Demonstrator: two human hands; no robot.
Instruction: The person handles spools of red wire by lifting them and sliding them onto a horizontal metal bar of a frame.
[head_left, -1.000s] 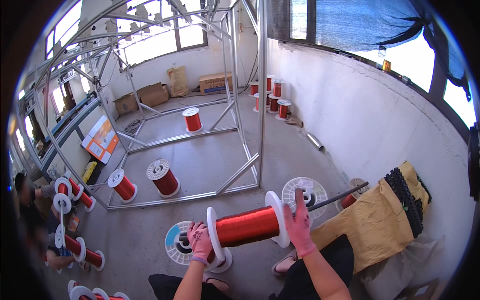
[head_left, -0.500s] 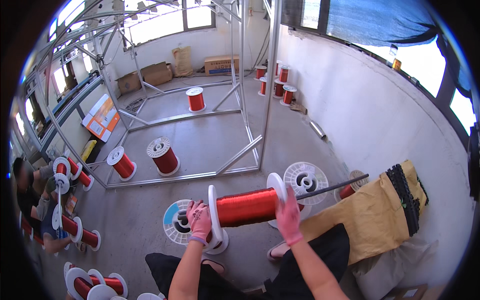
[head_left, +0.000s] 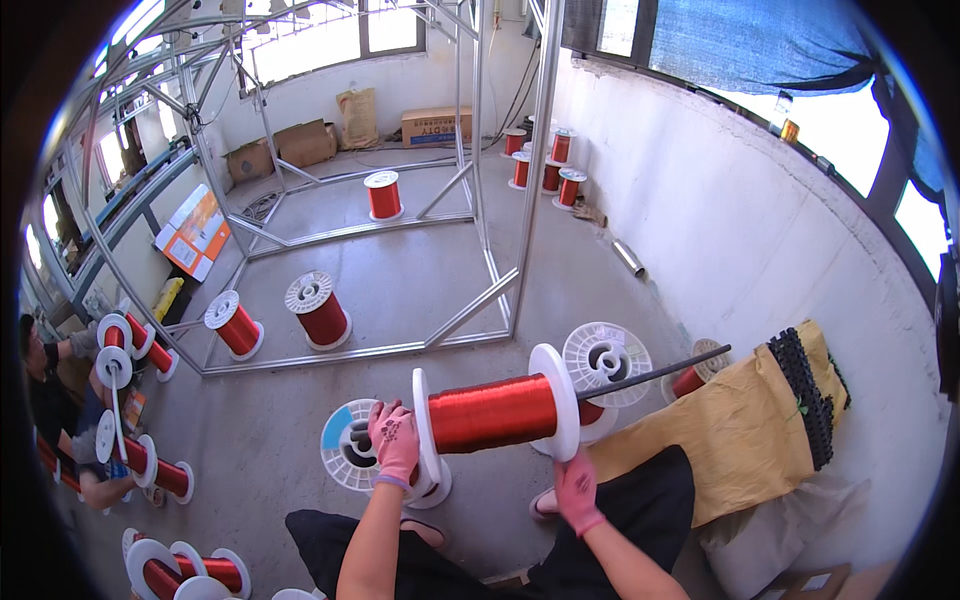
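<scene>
A large spool of red wire [head_left: 490,413] with white flanges lies sideways in front of me on a dark rod [head_left: 655,372], which sticks out to the right. My left hand [head_left: 394,440], in a pink glove, is closed at the outer side of the left flange; its fingertips are partly hidden. Below the right flange [head_left: 557,402], my pink-gloved right hand [head_left: 577,490] has its fingers curled at the rim. Under the rod's two sides stand upright spools, one with a blue label [head_left: 343,433] at left and another [head_left: 607,352] at right.
An aluminium frame [head_left: 430,350] stands ahead, with several red wire spools [head_left: 320,312] in and around it. A yellow-brown sack [head_left: 715,440] with a black strip lies at right by the wall. At far left a person [head_left: 60,385] sits among more spools.
My right hand has dropped from the outer side of the right flange to its lower rim. My left hand stays at the left flange. The view has shifted slightly.
</scene>
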